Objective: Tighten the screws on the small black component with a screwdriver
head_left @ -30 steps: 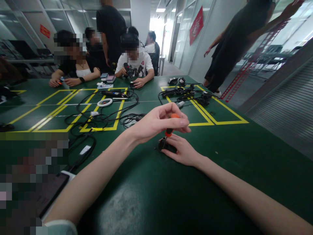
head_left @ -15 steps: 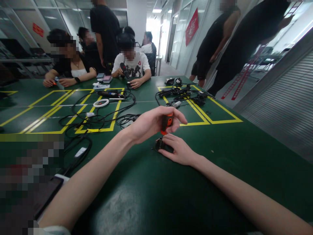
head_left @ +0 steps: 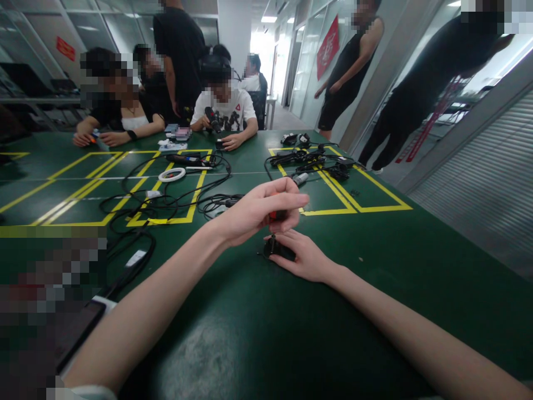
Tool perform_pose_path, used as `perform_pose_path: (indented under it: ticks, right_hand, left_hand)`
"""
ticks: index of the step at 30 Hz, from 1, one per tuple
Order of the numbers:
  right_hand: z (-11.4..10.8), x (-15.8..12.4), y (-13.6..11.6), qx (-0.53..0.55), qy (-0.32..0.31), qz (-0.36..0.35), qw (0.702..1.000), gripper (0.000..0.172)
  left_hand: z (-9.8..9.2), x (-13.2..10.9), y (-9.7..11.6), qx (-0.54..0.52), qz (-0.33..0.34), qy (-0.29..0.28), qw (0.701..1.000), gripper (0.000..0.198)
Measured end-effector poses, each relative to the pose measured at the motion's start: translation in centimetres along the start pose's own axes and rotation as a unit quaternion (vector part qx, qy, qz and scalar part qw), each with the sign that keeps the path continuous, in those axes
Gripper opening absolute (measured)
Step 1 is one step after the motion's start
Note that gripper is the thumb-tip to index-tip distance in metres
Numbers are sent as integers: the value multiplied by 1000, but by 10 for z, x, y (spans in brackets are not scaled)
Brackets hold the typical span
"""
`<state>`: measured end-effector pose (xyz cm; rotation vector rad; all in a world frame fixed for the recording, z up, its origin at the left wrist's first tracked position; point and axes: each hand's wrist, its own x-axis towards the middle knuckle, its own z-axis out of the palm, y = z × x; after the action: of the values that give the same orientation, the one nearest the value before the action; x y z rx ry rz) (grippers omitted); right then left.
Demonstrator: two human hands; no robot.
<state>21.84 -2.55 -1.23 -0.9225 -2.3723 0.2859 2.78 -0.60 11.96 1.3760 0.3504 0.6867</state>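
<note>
Evidently, screwdriver work on a small black housing (head_left: 285, 253) is the step in hand; whether a screw is being driven or backed out, I cannot tell. In my judgement, the next move calls for a straight shaft, an even turn of the handle and a housing kept from slipping.

Taken left to right, a phone-like device (head_left: 81, 330) lies at my left forearm, partly covered by it. Beyond it, a white label (head_left: 136, 258) sits on a black cable, and further off lie a white ring (head_left: 171, 180), possibly a tape roll, and a corded black tool (head_left: 183, 160).

My left hand (head_left: 266, 208) is curled closed round the orange-and-black handle of the screwdriver (head_left: 278, 214), most of which my fingers hide. The shaft points down at the housing's rounded left end; contact at the tip is not discernible.

The housing rests on the green worktop (head_left: 333, 333), directly below my left hand. My right hand (head_left: 308, 253) grips it, thumb on the near side, fingers over the far side. Well beyond, to the right, black cables (head_left: 339, 171) lie heaped across yellow tape outlines (head_left: 385, 209).
</note>
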Motion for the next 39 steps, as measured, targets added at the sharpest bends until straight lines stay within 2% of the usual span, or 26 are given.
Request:
perform_pose_path:
  ticks: [10, 15, 18, 25, 33, 39]
  right_hand:
    - [1, 1, 0, -1, -9, 8, 1000, 22]
    - [0, 1, 0, 21, -19, 15, 999, 40]
    - [-1, 1, 0, 38, -23, 19, 999, 47]
    - [0, 2, 1, 79, -27, 42, 996, 31]
    - [-3, 1, 6, 191, -46, 61, 979, 36]
    - [-2, 1, 8, 235, -62, 92, 966, 34]
  left_hand:
    - [-6, -1, 0, -26, 4, -13, 1000, 32]
    - [-7, -2, -2, -28, 2, -20, 999, 20]
    - [-5, -3, -1, -42, 10, -10, 999, 24]
    - [-3, -2, 2, -40, -4, 13, 999, 22]
    - [-4, 0, 3, -38, 7, 19, 999, 36]
    - [-3, 1, 1, -30, 11, 7, 999, 34]
